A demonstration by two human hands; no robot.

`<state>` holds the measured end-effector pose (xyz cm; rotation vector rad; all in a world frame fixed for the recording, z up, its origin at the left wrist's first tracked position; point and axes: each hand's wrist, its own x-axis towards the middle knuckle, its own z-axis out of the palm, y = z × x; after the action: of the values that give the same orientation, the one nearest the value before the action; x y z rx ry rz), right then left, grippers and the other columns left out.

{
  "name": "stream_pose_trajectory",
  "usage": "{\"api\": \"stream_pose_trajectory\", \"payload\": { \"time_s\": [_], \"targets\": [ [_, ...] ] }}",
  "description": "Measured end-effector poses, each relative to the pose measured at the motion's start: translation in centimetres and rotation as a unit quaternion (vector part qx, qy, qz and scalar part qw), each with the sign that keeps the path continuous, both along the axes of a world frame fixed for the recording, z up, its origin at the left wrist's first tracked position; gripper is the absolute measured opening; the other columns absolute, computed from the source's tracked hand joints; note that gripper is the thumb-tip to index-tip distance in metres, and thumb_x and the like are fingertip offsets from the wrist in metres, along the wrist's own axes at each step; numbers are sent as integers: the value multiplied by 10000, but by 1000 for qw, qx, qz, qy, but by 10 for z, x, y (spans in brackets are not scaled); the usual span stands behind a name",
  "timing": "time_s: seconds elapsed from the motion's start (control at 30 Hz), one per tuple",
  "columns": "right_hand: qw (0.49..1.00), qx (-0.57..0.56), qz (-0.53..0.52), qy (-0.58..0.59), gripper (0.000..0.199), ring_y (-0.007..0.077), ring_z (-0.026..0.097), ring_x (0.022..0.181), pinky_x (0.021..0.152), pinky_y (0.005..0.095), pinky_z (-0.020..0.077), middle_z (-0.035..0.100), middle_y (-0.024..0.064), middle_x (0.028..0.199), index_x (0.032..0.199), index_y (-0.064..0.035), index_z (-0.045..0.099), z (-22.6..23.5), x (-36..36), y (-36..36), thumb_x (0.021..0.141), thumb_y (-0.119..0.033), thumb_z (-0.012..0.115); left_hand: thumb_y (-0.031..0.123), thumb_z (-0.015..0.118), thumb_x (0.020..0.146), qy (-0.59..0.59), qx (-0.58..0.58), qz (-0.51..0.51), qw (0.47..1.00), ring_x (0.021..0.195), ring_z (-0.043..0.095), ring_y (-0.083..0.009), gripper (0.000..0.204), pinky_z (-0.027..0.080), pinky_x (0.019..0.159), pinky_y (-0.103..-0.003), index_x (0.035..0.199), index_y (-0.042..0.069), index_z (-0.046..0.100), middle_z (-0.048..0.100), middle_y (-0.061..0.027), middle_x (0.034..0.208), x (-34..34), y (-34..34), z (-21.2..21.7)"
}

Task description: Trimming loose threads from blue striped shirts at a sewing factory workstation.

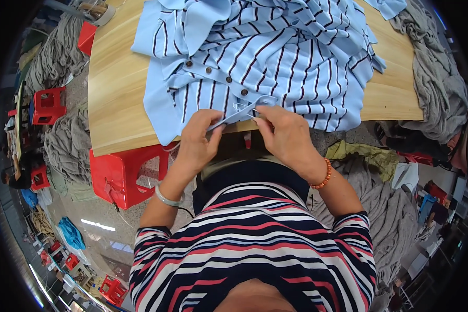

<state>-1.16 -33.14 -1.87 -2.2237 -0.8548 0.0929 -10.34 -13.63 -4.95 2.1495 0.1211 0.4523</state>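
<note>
"Pinching what, that left hand (197, 139)?"
"A narrow light-blue band (229, 119), smooth and soft; thumb and fingers are nearly closed over its near end."
"And the right hand (287, 131)?"
"Its thumb and forefinger almost meet at the band's other end, beside a thin pale loop (239, 106). Thread or wire, and whether those fingertips grip it, one cannot tell."
"Where does the garment (296, 73) lie?"
"Just beyond both grips, heaped in loose folds, pale blue with wavy dark stripes. Round brown buttons (229, 79) run up and leftward from between the hands."
"Under it?"
"A smooth, wood-grained tabletop (117, 99). Left of the left grip and lower stands a glossy red plastic stool (100, 169); well right of the right grip, crumpled grey cloth (437, 78)."
"The wrists?"
"A smooth pale bangle (164, 197) behind the left grip, round orange beads (327, 174) behind the right."
</note>
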Motion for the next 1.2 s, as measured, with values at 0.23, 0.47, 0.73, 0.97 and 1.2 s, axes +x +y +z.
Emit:
{"api": "stream_pose_trajectory", "payload": {
  "time_s": [0.23,0.47,0.73,0.97,1.2],
  "targets": [
    [995,-1,31,100,210,159,575,572,552,281,456,688,127,788,1018,17,691,39,25,-39,833,-79,675,89,604,932,218,-248,-134,934,645,430,-17,105,333,558,-186,938,-8,645,527,66,711,9,9,34],
    [983,-170,-22,65,219,29,505,637,567,192,411,658,17,723,1044,31,695,68,68,-110,849,-66,677,145,597,947,175,-358,-66,915,601,451,-4,145,347,527,-182,941,12,654,559,72,711,34,29,-19],
    [998,-1,21,61,231,234,571,571,548,318,451,615,129,752,1063,-28,675,44,-2,-35,845,-102,679,122,622,943,188,-362,-87,909,697,502,7,131,380,610,-152,1002,5,622,604,50,807,38,12,-10],
    [995,-96,6,-30,216,329,624,640,548,404,483,615,118,798,1062,-61,641,26,-14,8,859,-133,659,100,581,970,125,-344,-60,929,679,462,17,100,343,595,-145,1020,14,594,588,56,792,23,5,-18],
    [990,-135,12,-28,225,332,624,631,537,408,485,602,122,824,1093,-62,620,28,-20,20,886,-148,632,99,542,985,89,-364,-47,926,565,387,13,89,280,493,-174,1038,28,551,544,55,689,20,4,-15]
  ]
}}
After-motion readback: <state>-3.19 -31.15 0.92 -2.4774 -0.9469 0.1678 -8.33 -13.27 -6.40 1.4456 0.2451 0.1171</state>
